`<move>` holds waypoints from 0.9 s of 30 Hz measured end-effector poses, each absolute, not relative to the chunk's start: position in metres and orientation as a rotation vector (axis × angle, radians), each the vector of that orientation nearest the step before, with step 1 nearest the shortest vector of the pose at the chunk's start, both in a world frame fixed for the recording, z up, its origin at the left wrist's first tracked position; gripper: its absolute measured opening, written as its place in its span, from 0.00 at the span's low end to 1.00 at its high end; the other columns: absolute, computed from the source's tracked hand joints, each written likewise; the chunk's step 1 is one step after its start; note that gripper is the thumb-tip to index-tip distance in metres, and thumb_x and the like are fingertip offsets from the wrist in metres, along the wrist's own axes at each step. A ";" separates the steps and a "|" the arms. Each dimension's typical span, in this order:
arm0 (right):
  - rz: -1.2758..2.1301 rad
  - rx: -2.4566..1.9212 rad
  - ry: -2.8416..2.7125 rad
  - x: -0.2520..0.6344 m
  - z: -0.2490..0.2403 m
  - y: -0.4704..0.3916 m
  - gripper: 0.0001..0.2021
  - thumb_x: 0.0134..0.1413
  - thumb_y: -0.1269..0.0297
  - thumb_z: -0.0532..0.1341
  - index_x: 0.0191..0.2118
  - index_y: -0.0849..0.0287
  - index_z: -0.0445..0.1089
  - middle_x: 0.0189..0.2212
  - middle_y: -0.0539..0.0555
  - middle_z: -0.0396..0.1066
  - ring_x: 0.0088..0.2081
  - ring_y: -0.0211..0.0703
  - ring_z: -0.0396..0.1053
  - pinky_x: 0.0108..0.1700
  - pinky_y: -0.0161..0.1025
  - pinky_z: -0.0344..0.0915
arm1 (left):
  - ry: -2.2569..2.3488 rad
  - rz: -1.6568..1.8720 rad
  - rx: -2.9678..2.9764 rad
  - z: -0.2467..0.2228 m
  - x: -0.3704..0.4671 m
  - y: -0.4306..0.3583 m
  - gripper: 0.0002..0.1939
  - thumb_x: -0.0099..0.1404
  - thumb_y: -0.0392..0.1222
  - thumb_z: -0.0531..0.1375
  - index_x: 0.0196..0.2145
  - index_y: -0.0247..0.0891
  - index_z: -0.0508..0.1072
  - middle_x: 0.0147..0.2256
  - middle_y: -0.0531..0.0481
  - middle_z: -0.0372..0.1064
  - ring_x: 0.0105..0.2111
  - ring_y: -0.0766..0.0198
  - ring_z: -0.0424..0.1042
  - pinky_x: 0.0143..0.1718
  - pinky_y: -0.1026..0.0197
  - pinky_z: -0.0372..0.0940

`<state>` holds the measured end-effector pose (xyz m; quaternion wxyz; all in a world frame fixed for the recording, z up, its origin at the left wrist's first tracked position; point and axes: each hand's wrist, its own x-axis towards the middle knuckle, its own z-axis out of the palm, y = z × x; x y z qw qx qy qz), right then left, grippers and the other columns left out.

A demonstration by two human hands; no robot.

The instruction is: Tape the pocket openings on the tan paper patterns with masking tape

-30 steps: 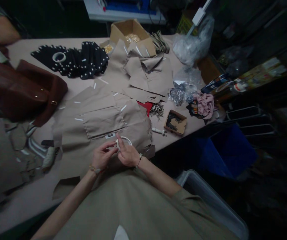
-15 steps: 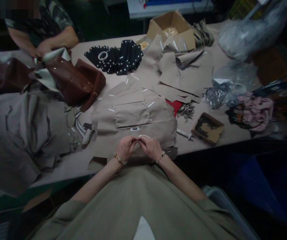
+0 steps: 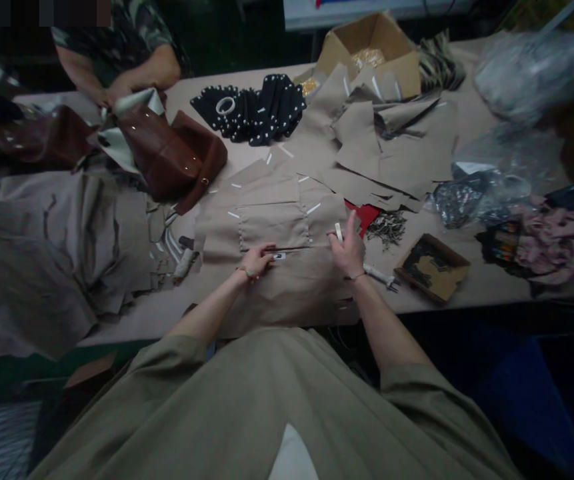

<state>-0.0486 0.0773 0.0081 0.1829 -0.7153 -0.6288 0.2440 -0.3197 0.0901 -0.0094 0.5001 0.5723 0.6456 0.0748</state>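
A beige fabric panel (image 3: pixel 271 227) lies flat before me, with a stitched rectangular patch and several white strips on it. My left hand (image 3: pixel 258 261) rests on the panel just left of a small white label with a dark mark (image 3: pixel 279 256); its fingers are stretched out. Over the panel's right edge is my right hand (image 3: pixel 351 248), one finger pointing away from me. A short white strip (image 3: pixel 338 231) sticks up from its other fingers, which are curled round it. Close by lie a white-handled tool (image 3: pixel 381 275) and a red piece (image 3: pixel 365 215).
An open cardboard box (image 3: pixel 409 77) of gold-coloured bits stands at the back. A shallow box (image 3: pixel 434 270) is on the right, near a heap of small metal pieces (image 3: pixel 387 228). Brown bags (image 3: pixel 159 150) and stacked fabric (image 3: pixel 67 247) fill the left. Across the table are a co-worker's arms (image 3: pixel 141 80).
My hands, pinched together over the panel's near edge before, have parted. The left moved forward to the label, the right forward and to the right with a white strip.
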 end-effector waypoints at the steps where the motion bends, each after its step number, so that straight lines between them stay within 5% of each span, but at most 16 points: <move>1: 0.578 -2.041 -1.916 -0.043 0.009 0.094 0.36 0.65 0.60 0.49 0.75 0.62 0.42 0.55 0.66 0.68 0.47 0.51 0.69 0.50 0.46 0.68 | 1.578 0.136 1.375 -0.013 -0.315 0.097 0.21 0.66 0.34 0.58 0.56 0.39 0.69 0.33 0.51 0.78 0.31 0.65 0.75 0.34 0.65 0.67; 5: 0.393 -1.980 -2.333 -0.035 0.003 0.164 0.31 0.63 0.67 0.53 0.71 0.63 0.57 0.61 0.69 0.60 0.59 0.59 0.62 0.59 0.53 0.63 | 1.799 -0.086 1.486 -0.013 -0.291 0.108 0.19 0.64 0.36 0.62 0.52 0.39 0.67 0.39 0.46 0.79 0.36 0.62 0.77 0.39 0.63 0.68; 12: 0.523 -1.736 -2.801 -0.031 -0.007 0.230 0.23 0.65 0.63 0.57 0.63 0.61 0.70 0.52 0.66 0.69 0.53 0.53 0.68 0.54 0.42 0.63 | 1.935 -0.495 1.651 -0.005 -0.286 0.127 0.29 0.60 0.54 0.68 0.53 0.35 0.68 0.52 0.28 0.74 0.52 0.44 0.76 0.48 0.55 0.68; 17: 0.491 -1.637 -2.894 -0.023 -0.007 0.245 0.26 0.58 0.54 0.66 0.60 0.59 0.73 0.53 0.64 0.69 0.51 0.52 0.69 0.49 0.40 0.64 | 1.972 -0.472 1.702 -0.001 -0.300 0.109 0.31 0.63 0.67 0.62 0.53 0.40 0.68 0.49 0.31 0.76 0.51 0.43 0.76 0.48 0.52 0.68; 27: 0.970 -1.543 -2.865 -0.020 0.045 0.282 0.16 0.52 0.56 0.70 0.40 0.65 0.81 0.35 0.53 0.78 0.35 0.36 0.73 0.39 0.32 0.65 | 2.312 0.067 1.525 0.028 -0.346 0.000 0.16 0.71 0.55 0.57 0.48 0.44 0.72 0.39 0.46 0.80 0.41 0.53 0.79 0.40 0.59 0.66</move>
